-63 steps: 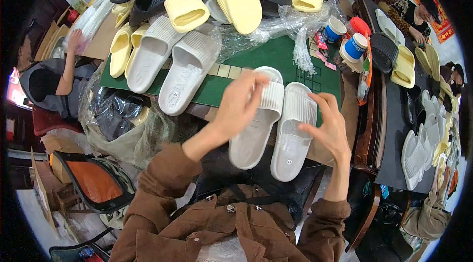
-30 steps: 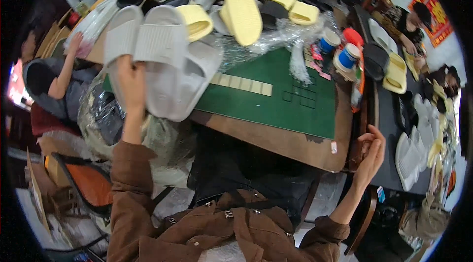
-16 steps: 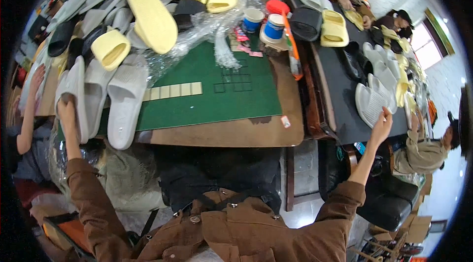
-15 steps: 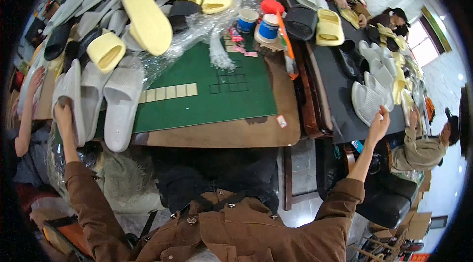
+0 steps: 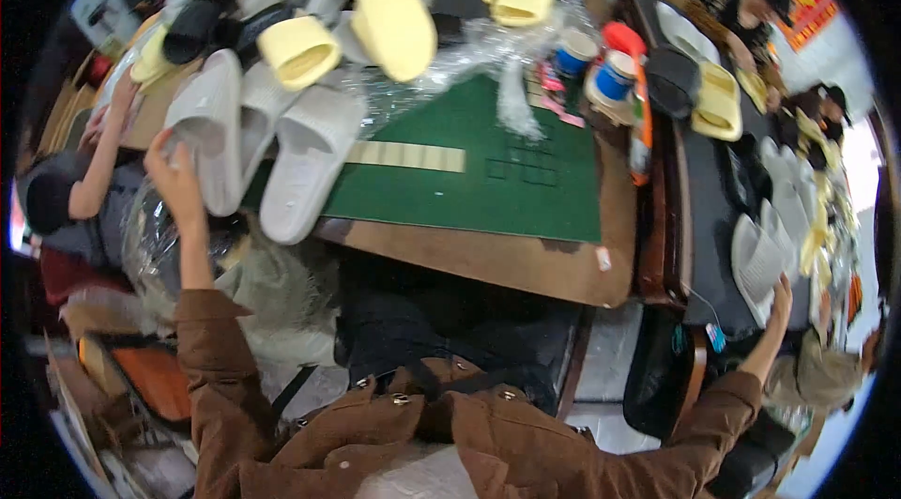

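At the left end of the table, my left hand (image 5: pixel 176 175) is open with fingers apart, beside the edge of a light grey slipper (image 5: pixel 208 128) that leans on its side. Two more grey slippers are alongside it; the nearest one (image 5: pixel 305 166) overhangs the table's front edge. Far to the right, my right hand (image 5: pixel 779 300) has its fingers closed on the near edge of a grey slipper (image 5: pixel 758 264) in a row of slippers on the dark table. Its fingertips are small and partly hidden.
A green mat (image 5: pixel 450 199) with pale and dark square tiles covers the middle table. Behind it are piled yellow, black and grey slippers, clear plastic wrap (image 5: pixel 469 53), blue-and-white cups (image 5: pixel 616 75) and an orange tool (image 5: pixel 642 123). Co-workers sit left, right and behind.
The view has swung left, so everything sits further right. My left hand has come off the grey slipper it gripped. My right hand stays at the grey slipper on the right.
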`<state>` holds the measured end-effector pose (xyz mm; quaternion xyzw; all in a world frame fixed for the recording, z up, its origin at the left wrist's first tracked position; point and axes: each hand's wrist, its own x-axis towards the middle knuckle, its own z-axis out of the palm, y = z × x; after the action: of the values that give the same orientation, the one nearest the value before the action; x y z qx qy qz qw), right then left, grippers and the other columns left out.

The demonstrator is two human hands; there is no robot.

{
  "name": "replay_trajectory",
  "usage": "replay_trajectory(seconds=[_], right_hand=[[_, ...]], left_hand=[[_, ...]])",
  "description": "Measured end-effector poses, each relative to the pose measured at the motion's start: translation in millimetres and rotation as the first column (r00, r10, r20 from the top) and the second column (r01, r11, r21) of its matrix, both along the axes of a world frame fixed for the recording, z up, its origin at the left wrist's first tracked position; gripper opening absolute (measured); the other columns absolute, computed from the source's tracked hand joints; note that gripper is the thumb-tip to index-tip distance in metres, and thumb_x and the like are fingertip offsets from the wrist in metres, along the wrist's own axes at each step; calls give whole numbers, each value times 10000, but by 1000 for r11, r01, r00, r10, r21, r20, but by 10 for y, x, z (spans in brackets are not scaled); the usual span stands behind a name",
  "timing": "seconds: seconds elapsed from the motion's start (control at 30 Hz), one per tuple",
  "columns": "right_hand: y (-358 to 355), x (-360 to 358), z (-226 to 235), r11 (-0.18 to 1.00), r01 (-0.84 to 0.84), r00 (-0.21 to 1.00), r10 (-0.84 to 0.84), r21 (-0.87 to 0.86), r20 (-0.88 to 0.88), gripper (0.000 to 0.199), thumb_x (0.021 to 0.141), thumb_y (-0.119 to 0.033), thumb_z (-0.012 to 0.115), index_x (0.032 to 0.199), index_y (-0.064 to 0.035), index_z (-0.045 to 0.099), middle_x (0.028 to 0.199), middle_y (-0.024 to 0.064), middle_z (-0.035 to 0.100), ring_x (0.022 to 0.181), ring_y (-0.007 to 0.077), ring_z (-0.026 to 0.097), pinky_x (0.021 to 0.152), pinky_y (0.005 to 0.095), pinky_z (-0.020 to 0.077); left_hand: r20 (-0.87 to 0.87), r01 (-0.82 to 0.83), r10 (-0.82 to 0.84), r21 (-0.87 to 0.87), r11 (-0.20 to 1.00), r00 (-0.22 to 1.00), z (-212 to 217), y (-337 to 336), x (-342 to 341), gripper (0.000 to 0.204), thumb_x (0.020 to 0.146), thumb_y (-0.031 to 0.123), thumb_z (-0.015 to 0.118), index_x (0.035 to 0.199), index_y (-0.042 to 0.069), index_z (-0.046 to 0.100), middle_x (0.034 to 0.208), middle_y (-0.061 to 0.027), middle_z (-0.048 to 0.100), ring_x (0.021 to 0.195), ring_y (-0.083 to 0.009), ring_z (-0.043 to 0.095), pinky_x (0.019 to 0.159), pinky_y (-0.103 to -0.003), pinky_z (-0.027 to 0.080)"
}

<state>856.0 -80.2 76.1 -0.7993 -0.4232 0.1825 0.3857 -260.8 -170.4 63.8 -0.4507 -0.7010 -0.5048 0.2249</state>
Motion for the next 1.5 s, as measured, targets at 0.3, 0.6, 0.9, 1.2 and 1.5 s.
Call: replay_trajectory(seconds=[0.3,0.6,0.9,1.2,1.5], right_hand=[[393,-172,-31,980,-11,940,-57,196,336,582,796,-23,480,1365,12,362,1273,230,477,1112,276,515,947,363,410],[486,-605,-157,985,-73,429,174,-158,886,511,818,52,349,1321,17,434,1307,227,474,1175,355,480,995,399,381],[560,-31,474,953,-296,424,76,59,902,438,825,-82,422,1250,-83,527,1179,145,598,1119,276,542,988,396,400],[256,-1531,-52,894,-409,817,267,186,510,419,826,-77,423,1231,-64,532,1173,147,596,1115,270,541,986,382,397],[-130,-3101,321,879,-355,930,366,319,29,398,828,-70,424,1208,-42,538,1167,151,594,1110,264,539,984,367,394]], left_hand=[[61,394,-391,-61,917,918,285,-90,1632,199,801,-48,536,977,9,609,1136,-137,561,1112,-302,515,973,-367,378],[176,690,-669,-240,682,722,-261,-200,2251,221,781,-84,581,964,34,614,1158,-118,561,1152,-318,507,951,-390,418],[81,241,-235,-80,967,969,-135,-848,1268,220,793,-40,553,1004,18,572,1102,-151,549,1038,-319,522,912,-365,410],[190,132,-4,-665,735,982,-909,-1555,867,153,802,111,606,907,14,551,898,-168,561,879,-341,538,756,-413,444],[194,348,-390,-859,376,900,-363,-1666,1181,99,795,77,558,814,1,496,757,-194,586,692,-399,594,578,-477,472]])
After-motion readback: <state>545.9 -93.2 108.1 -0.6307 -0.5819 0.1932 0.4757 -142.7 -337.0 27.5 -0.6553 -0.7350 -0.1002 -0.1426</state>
